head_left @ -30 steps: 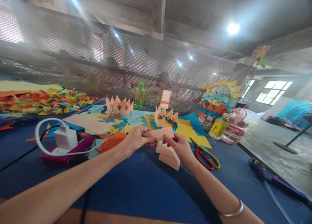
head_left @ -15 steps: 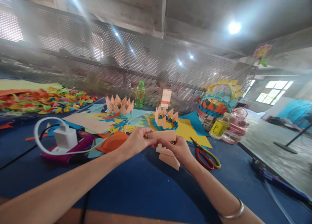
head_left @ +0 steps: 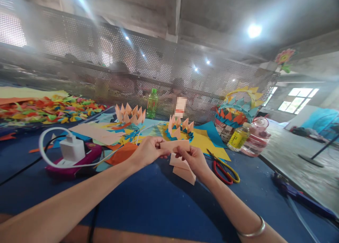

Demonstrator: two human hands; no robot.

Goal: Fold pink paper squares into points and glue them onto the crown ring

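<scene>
Peach strip [head_left: 172, 145] held up btwn both hands, lying abt level, just above the table [head_left: 148, 204]; call it the clock centre, 12 = far side. L hand [head_left: 150, 151], at 9, nearly closed, thumb & fingers pinching that end. R hand [head_left: 195, 161], at 4, fingers curled in, thumb on the strip's near face, pinching it toward the other end. Silver bangle [head_left: 254, 229] round R wrist.

Two folded peach pieces [head_left: 185, 174] on table at 5, just beside R hand, partly hidden by it. Scissors [head_left: 225, 171], red & yellow handles, at 4, lying flat w/ blades toward the yellow paper [head_left: 212, 144] at 3. Blue tool [head_left: 304, 197] farther out at 4, nr table edge.

Paper crown [head_left: 175, 133] at 12, peach points on blue band; 2nd crown [head_left: 129, 115], peach, at 10. Green bottle [head_left: 152, 104] stands at 11. Orange paper [head_left: 123, 155] at 9, partly behind L forearm; farther out same way, white charger [head_left: 72, 150] on purple power block [head_left: 91, 155]. Yellow-labelled bottle [head_left: 239, 139] tilted at 3, nr pink jug [head_left: 255, 140]. Lots of small coloured paper bits [head_left: 53, 110] piled btwn 9 & 10, well apart.
</scene>
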